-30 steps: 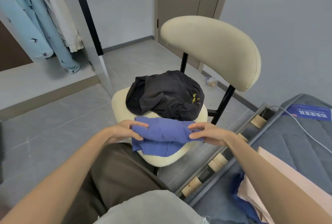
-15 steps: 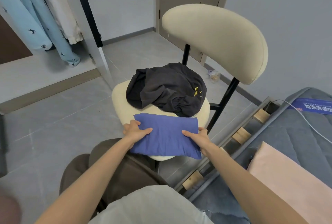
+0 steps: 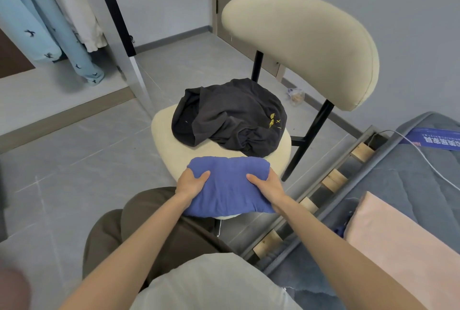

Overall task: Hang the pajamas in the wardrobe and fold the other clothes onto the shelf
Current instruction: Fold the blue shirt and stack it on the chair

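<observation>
Gripping folded blue garment [image 3: 229,191] at centre frame, on front edge of chair seat [image 3: 166,145], with left hand [image 3: 191,182] and right hand [image 3: 267,186] at its ends: thumbs on top, fingers curled under, hidden. Just behind on seat: crumpled black garment [image 3: 229,115]. Upper left: light-blue pajamas [image 3: 49,23] hanging; lower right: pink cloth [image 3: 398,247].

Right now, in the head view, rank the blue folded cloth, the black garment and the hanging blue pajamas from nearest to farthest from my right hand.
1. blue folded cloth: gripped by the right hand, at the seat's front.
2. black garment: just behind, mid-seat.
3. hanging blue pajamas: far left, in the wardrobe.
</observation>
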`<state>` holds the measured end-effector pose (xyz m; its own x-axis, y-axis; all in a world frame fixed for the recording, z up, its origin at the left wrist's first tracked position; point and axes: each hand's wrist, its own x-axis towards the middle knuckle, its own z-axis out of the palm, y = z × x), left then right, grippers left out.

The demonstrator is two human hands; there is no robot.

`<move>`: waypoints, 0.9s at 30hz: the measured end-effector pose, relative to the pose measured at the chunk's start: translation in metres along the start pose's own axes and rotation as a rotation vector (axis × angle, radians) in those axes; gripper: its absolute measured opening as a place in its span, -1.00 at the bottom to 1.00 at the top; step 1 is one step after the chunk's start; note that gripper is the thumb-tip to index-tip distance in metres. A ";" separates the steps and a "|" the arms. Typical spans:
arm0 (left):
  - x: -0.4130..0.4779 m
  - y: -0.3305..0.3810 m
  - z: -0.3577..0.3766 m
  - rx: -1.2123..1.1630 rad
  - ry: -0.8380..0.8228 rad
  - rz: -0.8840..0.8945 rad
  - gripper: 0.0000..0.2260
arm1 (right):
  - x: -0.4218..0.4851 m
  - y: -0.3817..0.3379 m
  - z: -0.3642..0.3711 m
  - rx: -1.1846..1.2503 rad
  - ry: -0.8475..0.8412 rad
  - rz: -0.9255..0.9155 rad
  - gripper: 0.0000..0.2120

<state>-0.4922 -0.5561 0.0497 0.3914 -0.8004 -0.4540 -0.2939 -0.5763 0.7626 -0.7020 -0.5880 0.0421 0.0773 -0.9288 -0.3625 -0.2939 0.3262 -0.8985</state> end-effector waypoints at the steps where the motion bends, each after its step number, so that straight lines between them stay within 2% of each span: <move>1: -0.001 0.003 -0.002 -0.051 0.002 0.025 -0.55 | -0.001 -0.002 -0.002 0.034 -0.006 -0.009 -0.54; 5: -0.013 0.015 -0.014 -0.117 -0.024 0.200 -0.60 | -0.009 -0.015 -0.016 0.032 0.034 -0.081 -0.47; 8: -0.023 0.043 -0.004 -0.076 -0.052 0.203 -0.66 | -0.020 -0.029 -0.035 0.002 0.095 -0.136 -0.51; 9: -0.027 0.057 0.007 -0.069 0.011 0.150 -0.69 | -0.025 -0.035 -0.043 -0.006 0.126 -0.158 -0.55; 11: -0.049 0.087 0.020 0.091 0.204 -0.015 -0.80 | -0.037 -0.044 -0.062 -0.006 0.201 -0.197 -0.63; 12: -0.055 0.095 0.024 0.083 0.240 0.003 -0.80 | -0.045 -0.048 -0.074 0.007 0.237 -0.212 -0.66; 13: -0.055 0.098 0.030 -0.024 0.154 0.158 -0.75 | -0.054 -0.050 -0.086 0.025 0.271 -0.222 -0.67; 14: -0.062 0.099 0.033 -0.109 -0.035 0.327 -0.69 | -0.062 -0.051 -0.098 0.047 0.306 -0.230 -0.68; 16: -0.083 0.106 0.027 -0.191 -0.278 0.453 -0.71 | -0.082 -0.049 -0.125 0.091 0.393 -0.243 -0.70; 22: -0.129 0.146 0.102 -0.180 -0.518 0.570 -0.78 | -0.147 -0.019 -0.199 0.210 0.654 -0.193 -0.74; 27: -0.172 0.165 0.165 -0.137 -0.648 0.597 -0.65 | -0.196 0.020 -0.249 0.168 0.849 -0.053 -0.69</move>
<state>-0.7518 -0.5406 0.1780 -0.3759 -0.9209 -0.1033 -0.1678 -0.0420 0.9849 -0.9601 -0.4434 0.1563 -0.6704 -0.7386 -0.0719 -0.1603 0.2387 -0.9578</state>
